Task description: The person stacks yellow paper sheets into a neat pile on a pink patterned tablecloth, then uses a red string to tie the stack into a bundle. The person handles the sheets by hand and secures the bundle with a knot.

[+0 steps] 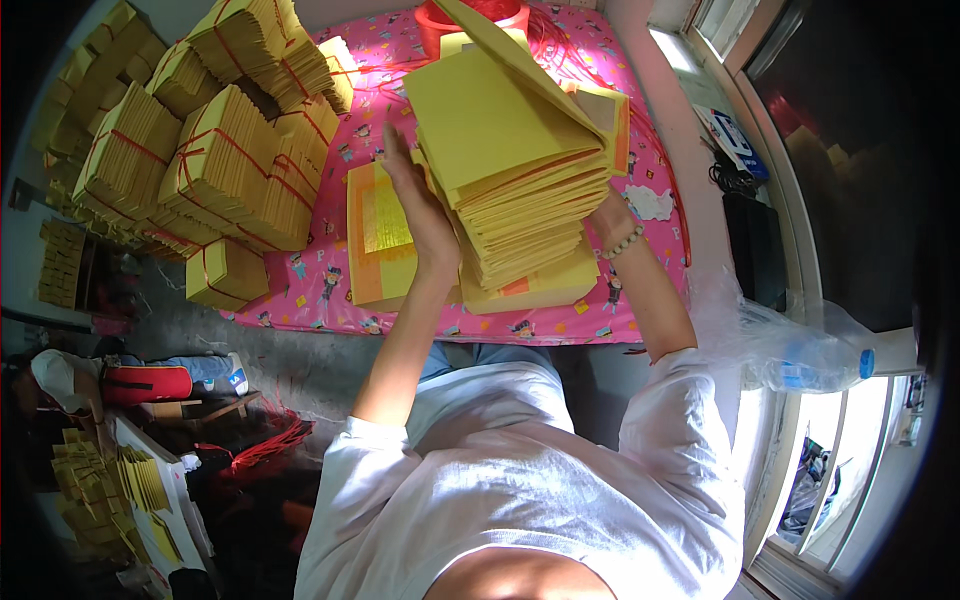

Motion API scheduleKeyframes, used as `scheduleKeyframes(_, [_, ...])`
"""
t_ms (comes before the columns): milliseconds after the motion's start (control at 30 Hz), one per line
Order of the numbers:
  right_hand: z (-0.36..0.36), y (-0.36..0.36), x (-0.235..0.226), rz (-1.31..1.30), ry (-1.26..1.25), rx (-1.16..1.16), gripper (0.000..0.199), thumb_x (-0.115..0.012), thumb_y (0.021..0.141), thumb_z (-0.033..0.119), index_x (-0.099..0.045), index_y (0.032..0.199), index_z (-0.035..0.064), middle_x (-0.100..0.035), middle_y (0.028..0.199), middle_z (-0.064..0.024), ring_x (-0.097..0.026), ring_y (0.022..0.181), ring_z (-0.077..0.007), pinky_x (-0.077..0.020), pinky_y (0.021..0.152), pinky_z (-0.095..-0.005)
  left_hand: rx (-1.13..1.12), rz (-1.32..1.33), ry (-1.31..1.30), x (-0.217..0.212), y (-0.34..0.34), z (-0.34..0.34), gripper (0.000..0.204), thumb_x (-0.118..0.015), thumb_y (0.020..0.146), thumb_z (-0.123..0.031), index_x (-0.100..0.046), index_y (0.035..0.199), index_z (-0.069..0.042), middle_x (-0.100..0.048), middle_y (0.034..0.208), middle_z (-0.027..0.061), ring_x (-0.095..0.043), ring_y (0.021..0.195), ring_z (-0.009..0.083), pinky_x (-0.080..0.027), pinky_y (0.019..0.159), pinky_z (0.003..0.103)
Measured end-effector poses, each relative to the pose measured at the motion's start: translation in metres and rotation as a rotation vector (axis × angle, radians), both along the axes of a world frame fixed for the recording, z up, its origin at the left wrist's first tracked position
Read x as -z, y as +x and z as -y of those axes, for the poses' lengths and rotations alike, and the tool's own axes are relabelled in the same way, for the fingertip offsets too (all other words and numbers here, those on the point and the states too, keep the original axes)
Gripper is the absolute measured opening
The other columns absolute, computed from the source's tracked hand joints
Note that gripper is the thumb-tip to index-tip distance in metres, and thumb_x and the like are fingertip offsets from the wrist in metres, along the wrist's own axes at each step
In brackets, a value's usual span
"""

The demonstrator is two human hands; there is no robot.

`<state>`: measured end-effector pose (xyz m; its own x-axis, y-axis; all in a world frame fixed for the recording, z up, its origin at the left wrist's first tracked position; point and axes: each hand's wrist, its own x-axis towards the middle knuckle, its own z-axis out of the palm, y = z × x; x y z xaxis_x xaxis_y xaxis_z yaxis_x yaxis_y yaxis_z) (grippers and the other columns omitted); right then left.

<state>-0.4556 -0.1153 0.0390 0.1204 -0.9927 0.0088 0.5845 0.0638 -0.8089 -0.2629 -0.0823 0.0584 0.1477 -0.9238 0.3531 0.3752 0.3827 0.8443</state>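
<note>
A thick stack of folded yellow paper [530,190] is held upright and tilted between my two hands above the table. My left hand [422,205] presses along its left side with the fingers stretched out. On the opposite side, my right hand [608,218] grips the lower right part; its fingers are largely hidden behind the paper. The top sheet stands up from the stack like a raised flap. Beneath lies another yellow paper pile [545,285], and to its left is a yellow sheet pile with a gold patch [385,235].
Several yellow paper bundles tied with red string [215,160] are heaped at the left on the pink patterned cloth [325,270]. A red basin [475,20] and red strings [570,50] lie at the back. Crumpled white tissue [650,203] and a plastic bottle [815,362] are at right.
</note>
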Motion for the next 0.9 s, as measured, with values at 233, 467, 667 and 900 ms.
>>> scheduleKeyframes(233, [-0.013, 0.0, -0.004, -0.046, -0.036, 0.041, 0.063, -0.048, 0.099, 0.04, -0.027, 0.15, 0.0094, -0.029, 0.152, -0.0074, -0.027, 0.139, -0.0172, -0.025, 0.113, -0.0326, -0.112, 0.397, 0.196, 0.038, 0.0, -0.01, 0.065, -0.023, 0.105, -0.041, -0.014, 0.15, 0.004, -0.017, 0.157, 0.0189, -0.015, 0.145, 0.0284, -0.012, 0.118, 0.036])
scheduleKeyframes(467, [-0.02, -0.003, -0.001, -0.085, -0.073, 0.067, 0.063, -0.048, 0.099, 0.038, -0.024, 0.15, 0.0094, -0.026, 0.154, -0.0073, -0.024, 0.14, -0.0174, -0.0228, 0.115, -0.0329, -0.11, 0.231, 0.015, 0.02, -0.009, -0.019, 0.06, -0.025, 0.105, -0.034, -0.014, 0.149, 0.005, -0.016, 0.157, 0.0196, -0.015, 0.146, 0.0295, -0.013, 0.117, 0.036])
scheduleKeyframes(667, [-0.019, -0.002, 0.002, -0.114, -0.133, 0.072, 0.063, -0.047, 0.1, 0.036, -0.022, 0.151, 0.0094, -0.023, 0.155, -0.0073, -0.021, 0.142, -0.0176, -0.0209, 0.116, -0.0331, -0.18, 0.639, 0.065, 0.037, -0.006, -0.036, 0.059, -0.02, 0.106, -0.034, -0.013, 0.149, 0.005, -0.014, 0.157, 0.0205, -0.011, 0.146, 0.0308, -0.009, 0.118, 0.036])
scheduleKeyframes(900, [0.007, -0.003, 0.02, -0.162, -0.287, 0.068, 0.063, -0.047, 0.1, 0.033, -0.02, 0.152, 0.0094, -0.02, 0.157, -0.0073, -0.018, 0.144, -0.0178, -0.0187, 0.117, -0.0333, -0.127, 0.644, 0.145, 0.051, -0.001, -0.031, 0.059, -0.017, 0.106, -0.034, -0.013, 0.15, 0.005, -0.015, 0.157, 0.0203, -0.012, 0.146, 0.0306, -0.009, 0.118, 0.036])
